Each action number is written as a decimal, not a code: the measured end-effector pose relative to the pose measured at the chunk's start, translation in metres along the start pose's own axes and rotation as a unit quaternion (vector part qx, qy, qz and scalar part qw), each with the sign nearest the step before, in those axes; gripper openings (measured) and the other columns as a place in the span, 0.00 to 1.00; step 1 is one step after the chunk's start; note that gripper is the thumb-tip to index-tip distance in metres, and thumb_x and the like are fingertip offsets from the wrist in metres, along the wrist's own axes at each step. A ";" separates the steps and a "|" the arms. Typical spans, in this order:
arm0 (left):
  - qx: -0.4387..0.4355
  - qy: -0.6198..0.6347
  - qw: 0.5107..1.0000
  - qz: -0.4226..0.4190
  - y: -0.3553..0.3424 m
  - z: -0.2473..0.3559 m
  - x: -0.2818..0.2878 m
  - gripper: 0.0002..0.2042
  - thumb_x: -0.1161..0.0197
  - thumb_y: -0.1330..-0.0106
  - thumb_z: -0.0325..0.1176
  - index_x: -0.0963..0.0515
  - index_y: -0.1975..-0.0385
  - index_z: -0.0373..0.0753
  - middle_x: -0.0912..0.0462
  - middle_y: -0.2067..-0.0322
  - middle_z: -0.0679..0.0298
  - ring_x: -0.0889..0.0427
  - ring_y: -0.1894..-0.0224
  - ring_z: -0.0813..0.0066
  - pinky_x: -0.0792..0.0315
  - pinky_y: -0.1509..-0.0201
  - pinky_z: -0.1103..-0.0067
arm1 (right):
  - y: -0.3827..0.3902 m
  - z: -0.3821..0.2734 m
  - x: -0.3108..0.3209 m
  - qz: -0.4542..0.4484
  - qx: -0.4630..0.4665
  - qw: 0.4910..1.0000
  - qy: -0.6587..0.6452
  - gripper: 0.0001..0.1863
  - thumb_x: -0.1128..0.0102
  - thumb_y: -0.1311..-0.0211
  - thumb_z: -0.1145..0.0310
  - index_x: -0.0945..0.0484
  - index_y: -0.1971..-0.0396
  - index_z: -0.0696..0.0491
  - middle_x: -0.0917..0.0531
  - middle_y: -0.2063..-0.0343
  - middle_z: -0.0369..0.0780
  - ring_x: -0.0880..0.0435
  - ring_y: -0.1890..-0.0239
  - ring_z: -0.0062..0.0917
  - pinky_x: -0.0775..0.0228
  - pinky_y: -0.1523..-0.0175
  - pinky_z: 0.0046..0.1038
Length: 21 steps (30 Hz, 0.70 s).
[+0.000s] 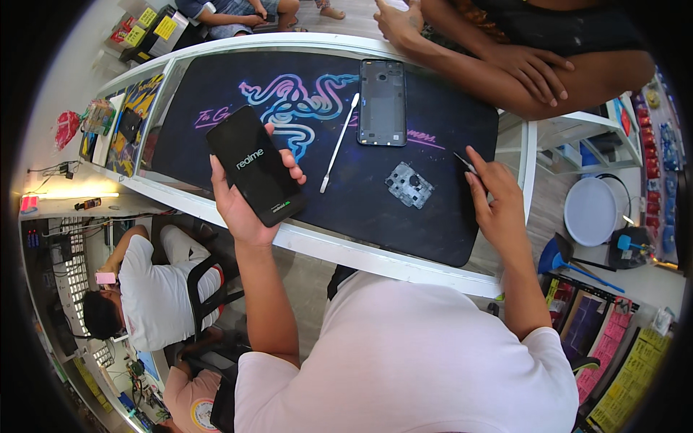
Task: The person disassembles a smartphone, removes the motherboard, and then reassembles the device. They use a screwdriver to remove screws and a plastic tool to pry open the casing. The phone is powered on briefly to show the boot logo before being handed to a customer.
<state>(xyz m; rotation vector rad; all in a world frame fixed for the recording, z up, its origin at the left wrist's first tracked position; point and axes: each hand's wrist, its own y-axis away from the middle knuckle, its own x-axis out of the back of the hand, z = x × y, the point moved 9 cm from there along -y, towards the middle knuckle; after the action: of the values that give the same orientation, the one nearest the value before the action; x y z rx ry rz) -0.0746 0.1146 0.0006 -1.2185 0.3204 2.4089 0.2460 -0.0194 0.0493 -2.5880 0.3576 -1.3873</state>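
Note:
My left hand (244, 209) holds a black smartphone (255, 180) face up over the dark printed mat (433, 238), its screen showing a white logo on black. My right hand (494, 195) rests near the mat's right edge, fingers closed on a thin tool (464, 162), perhaps tweezers or a screwdriver. To the left of that hand lies a small grey plastic plate with cutouts (410, 185). An opened dark phone back housing (382, 102) lies at the far side. A long silver pry tool (339, 141) lies between the phone and that housing.
Another person's arms (520, 72) lean over the far right edge of the white-framed counter (354, 256). Seated people are behind the counter (238, 14) and at benches to my left (162, 289). A white basin (590, 211) and blue funnel-like item (554, 252) stand at right.

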 end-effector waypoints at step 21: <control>0.097 0.106 0.989 -0.041 0.027 -0.027 -0.039 0.52 0.63 0.27 0.75 0.37 0.29 0.22 0.19 0.53 0.49 0.16 0.54 0.58 0.18 0.47 0.62 | 0.008 0.003 -0.007 0.039 -0.058 0.996 0.060 0.19 0.32 0.30 0.66 0.16 0.44 0.58 0.20 0.57 0.46 0.20 0.54 0.38 0.27 0.47 0.34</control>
<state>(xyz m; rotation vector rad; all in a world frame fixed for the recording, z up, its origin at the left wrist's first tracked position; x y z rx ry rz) -0.0476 0.0699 0.0172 -1.3702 0.5436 2.1275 0.2437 -0.0249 0.0394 -2.5555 0.5656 -1.5415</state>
